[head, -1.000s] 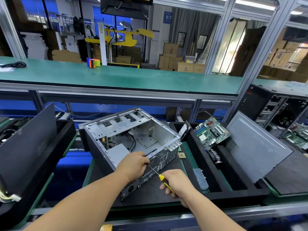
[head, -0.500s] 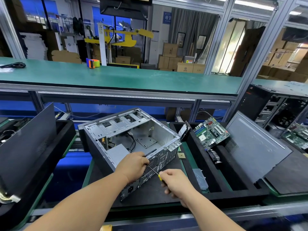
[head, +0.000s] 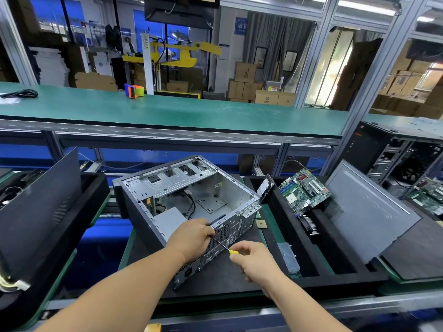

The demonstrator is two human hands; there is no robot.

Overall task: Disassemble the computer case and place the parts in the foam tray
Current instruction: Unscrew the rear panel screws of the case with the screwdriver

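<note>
While the left hand (head: pixel 193 238) rests curled on the rear edge of the case (head: pixel 189 207), its fingers folded over the rim above the vent grille, the right hand (head: pixel 255 261) pinches the yellow handle of a screwdriver (head: pixel 225 248) whose thin shaft runs up and left to the back panel just under the left knuckles. Whether the left fingers also hold the tip cannot be told. Under both hands the case lies on its side on a dark mat, open side up, with cables and a grey power supply (head: pixel 167 220) just beyond the left hand. To the right of the right hand sits the foam tray (head: pixel 335 262), holding a motherboard (head: pixel 303 190) tilted at its far end, a side panel (head: pixel 369 212) leaning further right, and a clear plastic piece (head: pixel 288 258) close by the right knuckles. A small chip (head: pixel 261 224) lies on the mat between case and tray.
</note>
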